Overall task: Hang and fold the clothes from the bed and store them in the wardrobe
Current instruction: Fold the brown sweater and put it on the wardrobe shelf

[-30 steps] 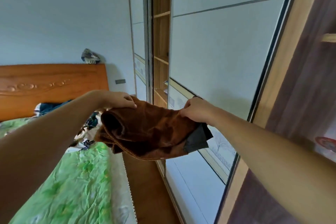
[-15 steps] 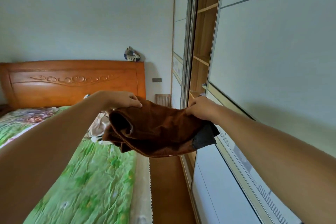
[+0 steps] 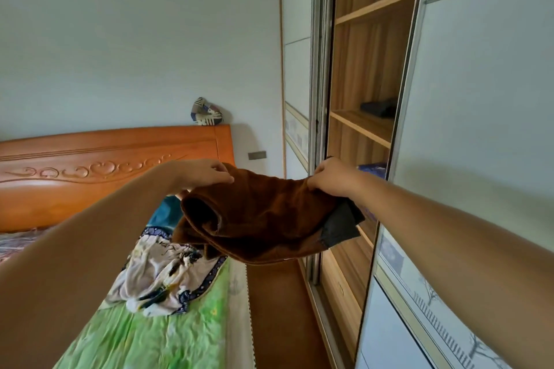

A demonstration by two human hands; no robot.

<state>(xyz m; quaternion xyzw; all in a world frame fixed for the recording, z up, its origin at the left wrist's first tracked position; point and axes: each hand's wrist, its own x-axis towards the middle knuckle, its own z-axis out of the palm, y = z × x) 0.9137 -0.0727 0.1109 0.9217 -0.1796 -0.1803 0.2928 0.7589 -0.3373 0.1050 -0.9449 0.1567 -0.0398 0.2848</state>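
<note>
A folded brown velvety garment (image 3: 263, 219) with a grey lining showing at its right end hangs in the air between my hands. My left hand (image 3: 201, 172) grips its left top edge, and my right hand (image 3: 332, 177) grips its right top edge. Both are held out toward the open section of the wardrobe (image 3: 368, 135), whose wooden shelves show between sliding doors. A dark folded item (image 3: 378, 107) lies on one shelf and a blue one (image 3: 371, 169) on the shelf below. A white patterned garment (image 3: 162, 275) lies crumpled on the bed (image 3: 144, 338).
A wooden headboard (image 3: 114, 165) stands against the wall, with a small patterned object (image 3: 207, 112) on top. A narrow strip of brown floor (image 3: 275, 308) runs between bed and wardrobe. The frosted sliding door (image 3: 479, 129) fills the right.
The view has swung left, bringing the open shelves and the bed's clothes into sight. Both hands keep the same hold on the brown garment, now closer to the shelf opening.
</note>
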